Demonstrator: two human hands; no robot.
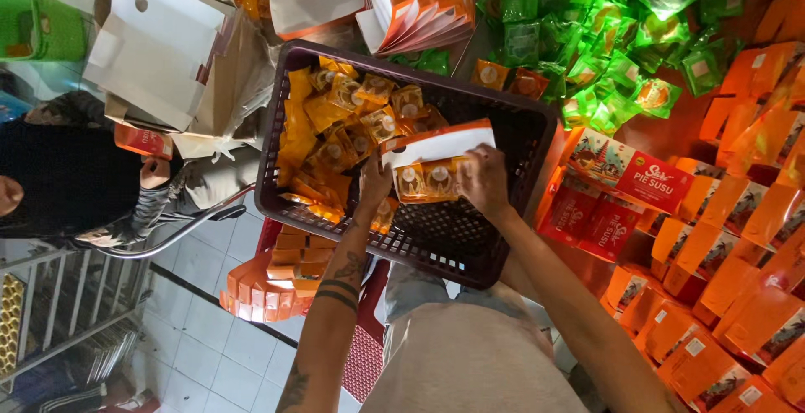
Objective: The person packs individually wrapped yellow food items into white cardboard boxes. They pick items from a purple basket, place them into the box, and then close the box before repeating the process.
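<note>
An open orange and white cardboard box (436, 161), partly filled with small round pastries in clear orange wrappers, is held over a dark purple perforated plastic basket (520, 140) that rests across the person's lap. The left hand (375, 182) is closed on the box's near end, thumb and fingers pinching the card edge, while the right hand (485, 180) is curled over the opposite end, its fingers pressed down on the rim beside the raised white flap. Two wrapped pastries can be seen side by side inside the box.

The box is judged to be light and only moderately stiff: thin card that would buckle if squeezed at the middle, so it is best taken by its short ends or folded corners, as it is now. The wrappers look glossy and slippery, and the pastries inside are probably crumbly, so a gentle pinch at the sealed edges would suit them.

A heap of loose orange-wrapped pastries (344, 124) lies in the far half of the basket. Green-wrapped pastries (604, 36) are piled beyond it, and filled orange boxes (721, 296) are stacked to the right, with red printed boxes (625, 174) next to them. Flat white unfolded cartons (159, 44) lie at the upper left, near another person in a dark garment (67, 178).
</note>
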